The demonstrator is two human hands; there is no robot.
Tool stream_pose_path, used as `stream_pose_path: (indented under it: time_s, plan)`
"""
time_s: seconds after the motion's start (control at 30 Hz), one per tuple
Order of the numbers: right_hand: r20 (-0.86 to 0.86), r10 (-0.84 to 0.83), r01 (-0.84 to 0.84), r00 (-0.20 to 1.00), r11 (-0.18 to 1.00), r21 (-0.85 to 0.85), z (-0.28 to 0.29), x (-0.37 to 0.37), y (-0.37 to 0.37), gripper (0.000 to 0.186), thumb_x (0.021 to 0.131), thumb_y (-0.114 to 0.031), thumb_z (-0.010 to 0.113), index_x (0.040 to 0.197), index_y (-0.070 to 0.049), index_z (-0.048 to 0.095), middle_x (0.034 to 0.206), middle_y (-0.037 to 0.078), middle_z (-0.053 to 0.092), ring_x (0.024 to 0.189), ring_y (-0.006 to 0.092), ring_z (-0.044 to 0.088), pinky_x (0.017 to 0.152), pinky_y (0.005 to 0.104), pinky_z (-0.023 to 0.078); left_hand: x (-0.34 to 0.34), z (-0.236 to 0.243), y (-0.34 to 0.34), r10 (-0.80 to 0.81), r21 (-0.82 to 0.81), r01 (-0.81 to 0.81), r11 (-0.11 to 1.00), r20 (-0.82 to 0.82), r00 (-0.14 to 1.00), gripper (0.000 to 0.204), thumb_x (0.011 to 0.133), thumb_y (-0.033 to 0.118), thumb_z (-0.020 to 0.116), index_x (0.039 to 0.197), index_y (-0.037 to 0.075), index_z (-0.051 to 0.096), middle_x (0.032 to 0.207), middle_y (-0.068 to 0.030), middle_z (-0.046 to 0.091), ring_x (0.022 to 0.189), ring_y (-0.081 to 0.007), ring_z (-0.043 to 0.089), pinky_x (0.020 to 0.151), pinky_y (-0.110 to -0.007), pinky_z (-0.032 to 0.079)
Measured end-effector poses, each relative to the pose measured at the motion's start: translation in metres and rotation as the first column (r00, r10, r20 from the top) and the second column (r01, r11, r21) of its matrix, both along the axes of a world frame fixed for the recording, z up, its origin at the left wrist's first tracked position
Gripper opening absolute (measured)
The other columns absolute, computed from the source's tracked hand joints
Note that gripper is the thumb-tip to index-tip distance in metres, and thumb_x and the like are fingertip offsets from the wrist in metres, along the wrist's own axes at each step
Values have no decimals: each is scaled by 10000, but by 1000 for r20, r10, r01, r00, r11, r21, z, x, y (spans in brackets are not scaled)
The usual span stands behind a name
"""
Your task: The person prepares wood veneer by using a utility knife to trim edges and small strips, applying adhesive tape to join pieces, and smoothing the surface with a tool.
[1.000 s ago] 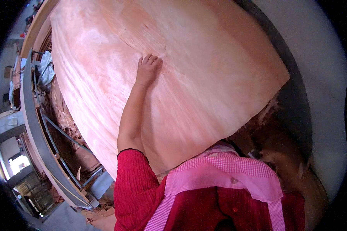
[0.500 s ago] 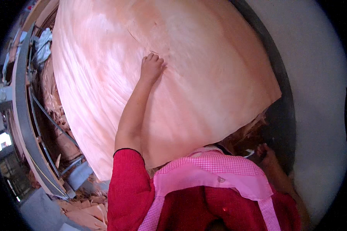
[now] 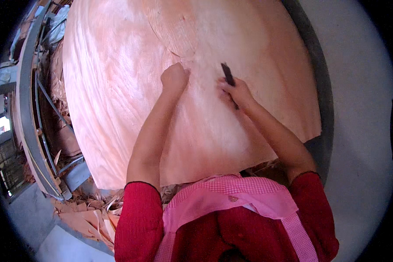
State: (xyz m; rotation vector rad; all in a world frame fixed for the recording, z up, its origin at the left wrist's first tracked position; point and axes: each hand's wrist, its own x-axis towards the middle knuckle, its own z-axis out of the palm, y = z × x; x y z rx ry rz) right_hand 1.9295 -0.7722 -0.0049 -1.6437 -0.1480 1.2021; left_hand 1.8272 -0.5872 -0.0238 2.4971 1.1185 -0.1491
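Observation:
A broad, pinkish wood veneer sheet [image 3: 131, 113] lies spread out before me. My left hand [image 3: 174, 78] is closed in a fist against its middle, just below the pointed end of an oval seam or patch [image 3: 179, 39]. Whatever those fingers grip, if anything, is hidden under them. To the right, my right hand [image 3: 238, 92] is wrapped round a narrow, flat black tool [image 3: 227, 74], held above the veneer with its upper end tilted to the left. The fingers on that side are slightly blurred, and no blade can be made out.
A curved-looking rail with metal bars [image 3: 35, 113] runs along the left side. Reddish veneer scraps [image 3: 91, 218] litter the floor at the lower left. A dark edge [image 3: 325, 105] borders the sheet on the right, beside pale grey floor [image 3: 358, 131].
My right hand has come up from the lower right beside my body to over the veneer, carrying the black tool. The left fist stays near the seam; its fingers are curled tighter.

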Motion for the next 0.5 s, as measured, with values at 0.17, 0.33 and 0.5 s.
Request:
stream_pose_path:
  time_s: [0.17, 0.33, 0.5]
  plan:
    - [-178, -116, 129, 977, 989, 65, -39, 3, 48, 138, 839, -88, 527, 966, -36, 533, 637, 39, 543, 438, 86, 459, 391, 228, 380, 15, -3, -11, 314, -166, -299, 940, 74, 946, 331, 707, 280, 631, 765, -45, 613, 826, -240, 610, 789, -377, 601, 693, -420, 478]
    - [-157, -64, 73, 985, 996, 53, -51, 9, 47, 133, 848, -86, 519, 965, -23, 529, 653, 73, 572, 447, 104, 493, 406, 240, 406, 20, -25, -11, 420, -159, -399, 903, 140, 896, 275, 673, 215, 628, 765, -43, 627, 843, -244, 609, 798, -379, 602, 706, -422, 477]
    - [-185, -46, 57, 982, 997, 56, -49, 15, 45, 130, 845, -90, 526, 953, -18, 533, 646, 77, 578, 449, 108, 500, 404, 246, 412, 19, -40, -3, 527, -278, -467, 840, 212, 823, 207, 650, 167, 619, 738, -19, 632, 806, -228, 613, 755, -368, 603, 679, -410, 472]
